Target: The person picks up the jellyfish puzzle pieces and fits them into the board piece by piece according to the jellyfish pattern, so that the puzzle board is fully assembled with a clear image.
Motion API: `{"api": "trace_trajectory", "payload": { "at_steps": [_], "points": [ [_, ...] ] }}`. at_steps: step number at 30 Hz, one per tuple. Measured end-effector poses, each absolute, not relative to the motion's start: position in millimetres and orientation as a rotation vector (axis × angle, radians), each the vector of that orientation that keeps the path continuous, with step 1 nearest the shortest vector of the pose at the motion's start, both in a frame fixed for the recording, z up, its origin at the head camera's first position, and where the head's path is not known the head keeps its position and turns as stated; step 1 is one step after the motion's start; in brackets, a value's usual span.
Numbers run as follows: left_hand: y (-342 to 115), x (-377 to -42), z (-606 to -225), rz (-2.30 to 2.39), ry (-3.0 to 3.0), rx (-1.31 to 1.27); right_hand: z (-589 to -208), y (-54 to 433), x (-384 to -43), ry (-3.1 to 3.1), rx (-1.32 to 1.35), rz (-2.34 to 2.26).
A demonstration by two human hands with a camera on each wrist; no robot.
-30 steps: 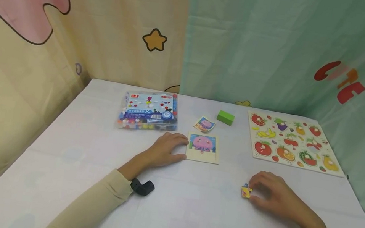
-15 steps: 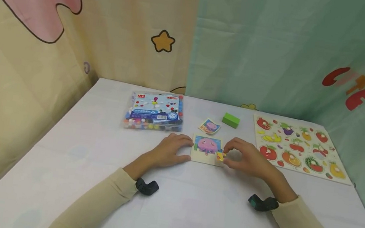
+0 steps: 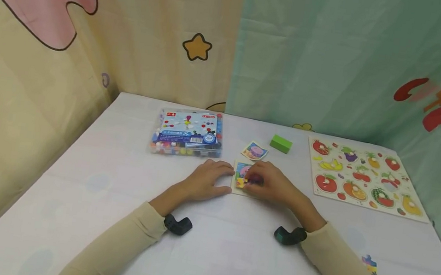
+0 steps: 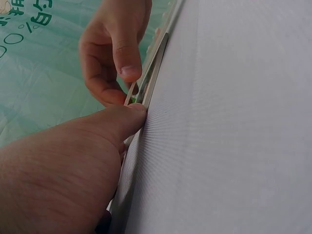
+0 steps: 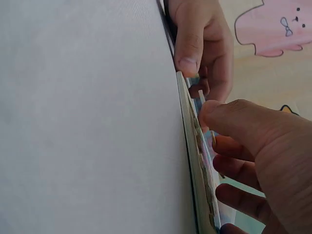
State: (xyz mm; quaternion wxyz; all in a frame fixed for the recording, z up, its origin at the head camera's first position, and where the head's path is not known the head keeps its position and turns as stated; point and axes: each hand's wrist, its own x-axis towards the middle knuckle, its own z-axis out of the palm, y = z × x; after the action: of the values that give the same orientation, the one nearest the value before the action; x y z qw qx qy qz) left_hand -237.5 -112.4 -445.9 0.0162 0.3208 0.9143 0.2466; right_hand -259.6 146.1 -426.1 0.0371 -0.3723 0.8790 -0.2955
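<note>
A small jigsaw puzzle board [image 3: 235, 190] with a pink octopus picture lies at the table's middle, partly covered by my right hand. My left hand [image 3: 204, 182] rests against its left edge, thumb and fingertips touching it. Over the board, my right hand [image 3: 274, 184] pinches a yellow jigsaw piece [image 3: 241, 183] between thumb and forefinger, near the lower left of the picture. In the right wrist view the jigsaw piece [image 5: 202, 97] stands tilted above the board. Another jigsaw piece [image 3: 369, 265] lies on the table beside my right sleeve.
Behind the board lie a small octopus picture card [image 3: 255, 151] and a green block [image 3: 281, 143]. A clear plastic box of colourful beads [image 3: 187, 133] sits back left. At the right is a wooden fruit puzzle board [image 3: 369, 180]. Printed curtains [image 3: 319, 53] stand behind the table.
My right hand has carried the yellow jigsaw piece leftward from the right side of the table, past the board's right edge, to its lower left. My left hand stays at the board's left edge.
</note>
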Motion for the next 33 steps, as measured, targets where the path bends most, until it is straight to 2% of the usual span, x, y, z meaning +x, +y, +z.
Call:
{"api": "trace_trajectory", "payload": {
  "at_steps": [18, 27, 33],
  "points": [
    [-118.0, -235.6, -446.6, 0.806, 2.854, 0.995, -431.3, 136.9, -258.2, 2.741, -1.227, -0.807],
    [-113.4, -238.5, -446.8, 0.773, 2.843, 0.992, -433.6, 143.3, -256.1, 2.735, -1.134, -0.805],
    [-112.8, -237.7, -446.1, 0.76, 2.836, 0.979, -433.0, 143.2, -254.5, 2.722, -1.183, -0.837]
  ]
}}
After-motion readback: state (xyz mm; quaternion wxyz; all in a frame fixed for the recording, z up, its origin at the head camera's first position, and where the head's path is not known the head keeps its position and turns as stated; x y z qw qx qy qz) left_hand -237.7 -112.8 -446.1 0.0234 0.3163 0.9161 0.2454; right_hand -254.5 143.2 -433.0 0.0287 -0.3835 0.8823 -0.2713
